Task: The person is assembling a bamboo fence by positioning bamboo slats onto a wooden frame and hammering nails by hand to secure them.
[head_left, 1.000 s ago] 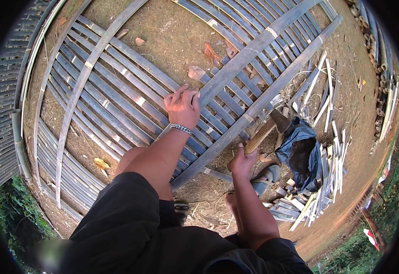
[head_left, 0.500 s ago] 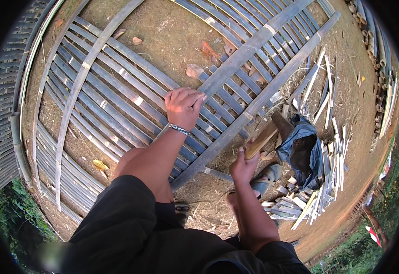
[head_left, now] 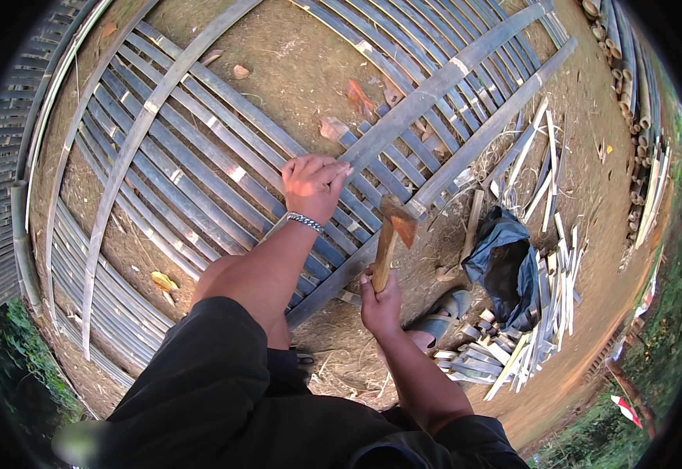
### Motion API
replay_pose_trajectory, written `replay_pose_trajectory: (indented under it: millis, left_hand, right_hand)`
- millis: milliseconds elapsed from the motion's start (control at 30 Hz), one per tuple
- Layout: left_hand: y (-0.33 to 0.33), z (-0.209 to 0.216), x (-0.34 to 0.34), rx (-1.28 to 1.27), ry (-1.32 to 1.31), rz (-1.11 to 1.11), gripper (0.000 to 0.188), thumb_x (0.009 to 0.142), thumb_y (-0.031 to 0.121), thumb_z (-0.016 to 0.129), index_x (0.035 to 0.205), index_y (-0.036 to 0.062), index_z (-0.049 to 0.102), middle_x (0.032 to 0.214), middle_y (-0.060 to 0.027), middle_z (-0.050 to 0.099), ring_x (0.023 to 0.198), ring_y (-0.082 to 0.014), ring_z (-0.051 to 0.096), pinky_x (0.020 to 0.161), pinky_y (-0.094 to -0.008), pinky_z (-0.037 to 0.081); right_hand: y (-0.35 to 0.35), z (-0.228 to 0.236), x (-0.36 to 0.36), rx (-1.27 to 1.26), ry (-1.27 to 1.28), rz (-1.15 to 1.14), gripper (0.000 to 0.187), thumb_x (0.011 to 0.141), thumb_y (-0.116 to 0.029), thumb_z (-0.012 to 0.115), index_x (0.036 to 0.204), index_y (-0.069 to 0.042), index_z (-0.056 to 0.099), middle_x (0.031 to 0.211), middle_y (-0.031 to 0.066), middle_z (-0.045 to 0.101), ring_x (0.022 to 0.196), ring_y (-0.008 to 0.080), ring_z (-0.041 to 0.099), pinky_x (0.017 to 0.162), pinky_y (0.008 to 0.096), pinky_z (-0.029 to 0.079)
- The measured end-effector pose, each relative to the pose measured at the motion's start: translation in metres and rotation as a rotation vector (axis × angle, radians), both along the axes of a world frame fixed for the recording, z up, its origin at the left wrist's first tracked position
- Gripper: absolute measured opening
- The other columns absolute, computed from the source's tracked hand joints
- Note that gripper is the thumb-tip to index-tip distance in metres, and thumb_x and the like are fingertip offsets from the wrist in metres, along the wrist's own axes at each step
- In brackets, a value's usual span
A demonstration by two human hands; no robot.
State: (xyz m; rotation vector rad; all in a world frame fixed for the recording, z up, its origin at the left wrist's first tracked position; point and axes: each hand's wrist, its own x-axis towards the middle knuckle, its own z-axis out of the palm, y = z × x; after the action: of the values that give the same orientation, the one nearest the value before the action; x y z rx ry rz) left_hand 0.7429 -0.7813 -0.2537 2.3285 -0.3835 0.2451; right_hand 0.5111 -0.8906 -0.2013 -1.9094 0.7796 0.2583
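My left hand [head_left: 314, 187], with a chain bracelet at the wrist, is closed over the broad upper bamboo rail [head_left: 411, 109] of a slatted bamboo panel [head_left: 200, 164]. Its curled fingers hide part of the joint beneath. My right hand [head_left: 380, 301] grips the wooden handle of a hatchet [head_left: 388, 238], held upright with its rusty head at the top. In the picture, that head overlaps the lower bamboo rail [head_left: 474, 141]; whether they touch I cannot tell. The two rails run side by side across thinner slats.
A dark blue bag [head_left: 505, 266] stands at the right among split bamboo offcuts [head_left: 540, 313]. My sandalled foot [head_left: 439, 316] is close to it. Bamboo poles [head_left: 634, 86] are stacked at the far right, and another slatted panel [head_left: 5, 180] lies at the left edge.
My right hand has brought the hatchet left, from beside the bag to the lower rail, turning its head upward. My left hand has stayed in place on the upper rail.
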Motion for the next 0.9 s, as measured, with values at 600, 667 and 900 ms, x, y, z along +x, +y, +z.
replay_pose_trajectory:
  millis: [600,667,900]
  left_hand:
    - [0.001,-0.004,0.002,0.039,-0.008,-0.036,0.010,0.078,0.010,0.078,0.085,0.0152,0.072,0.099,0.0037,0.072,0.100,-0.0202,0.066,0.098,-0.0441,0.040]
    - [0.002,-0.002,0.002,0.053,0.001,-0.045,0.011,0.078,0.010,0.078,0.085,0.0151,0.072,0.099,0.0038,0.071,0.099,-0.0204,0.066,0.097,-0.0441,0.040]
    - [0.001,-0.003,0.001,0.055,-0.012,-0.035,0.012,0.077,0.009,0.078,0.085,0.0144,0.071,0.099,0.0039,0.071,0.100,-0.0206,0.065,0.096,-0.0442,0.040]
  right_hand:
    - [-0.030,0.012,0.068,-0.162,-0.071,0.319,0.058,0.101,-0.015,0.059,0.154,-0.003,0.038,0.132,0.0313,0.062,0.112,0.0490,0.065,0.091,0.0498,0.054]
    - [-0.033,0.010,0.074,-0.266,-0.091,0.384,0.057,0.101,-0.014,0.058,0.154,-0.003,0.039,0.132,0.0312,0.062,0.113,0.0489,0.065,0.091,0.0495,0.055]
    - [-0.037,0.016,0.068,-0.313,-0.193,0.399,0.058,0.100,-0.008,0.059,0.154,-0.004,0.040,0.128,0.0299,0.063,0.108,0.0477,0.067,0.087,0.0495,0.056]
